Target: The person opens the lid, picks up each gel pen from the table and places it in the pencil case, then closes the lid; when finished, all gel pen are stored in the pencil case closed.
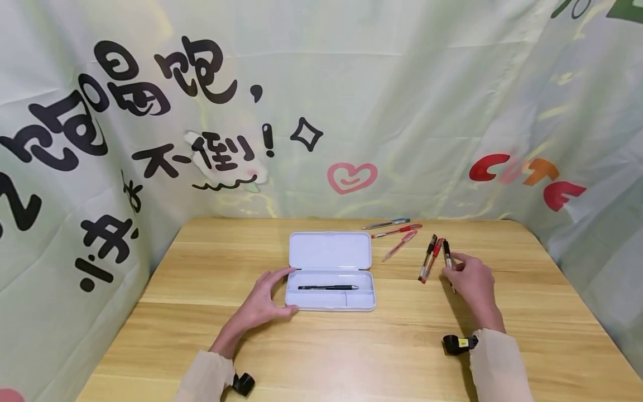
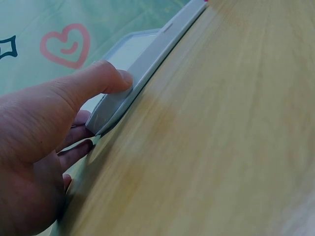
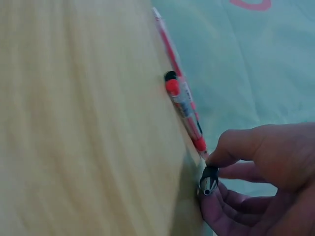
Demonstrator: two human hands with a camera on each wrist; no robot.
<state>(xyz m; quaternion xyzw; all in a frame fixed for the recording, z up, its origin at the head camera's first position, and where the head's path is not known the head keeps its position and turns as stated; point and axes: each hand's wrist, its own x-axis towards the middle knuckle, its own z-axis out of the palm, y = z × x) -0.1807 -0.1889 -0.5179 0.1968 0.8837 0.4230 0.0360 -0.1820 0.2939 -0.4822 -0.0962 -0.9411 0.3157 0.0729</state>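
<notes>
A white pencil case [image 1: 330, 307] lies with its lid raised at the middle of the table, a black pen [image 1: 328, 287] inside its upper compartment. My left hand [image 1: 266, 298] holds the case's left end, thumb against the front side [image 2: 118, 103] and index finger at the hinge corner. Over on the right, my right hand [image 1: 472, 279] pinches a black-capped pen [image 1: 447, 252] between thumb and fingers; its end [image 3: 208, 183] pokes out toward the wrist camera. Just left of that hand lie a red-capped pen [image 1: 433, 259] and another black-capped pen [image 1: 427, 258], side by side.
Behind and right of the case lie a blue pen [image 1: 387, 224], a red pen [image 1: 397, 230] and a pink pen [image 1: 400, 245]. A printed cloth [image 1: 427, 111] hangs around the wooden table [image 1: 326, 357]. Small black cameras sit at both wrists.
</notes>
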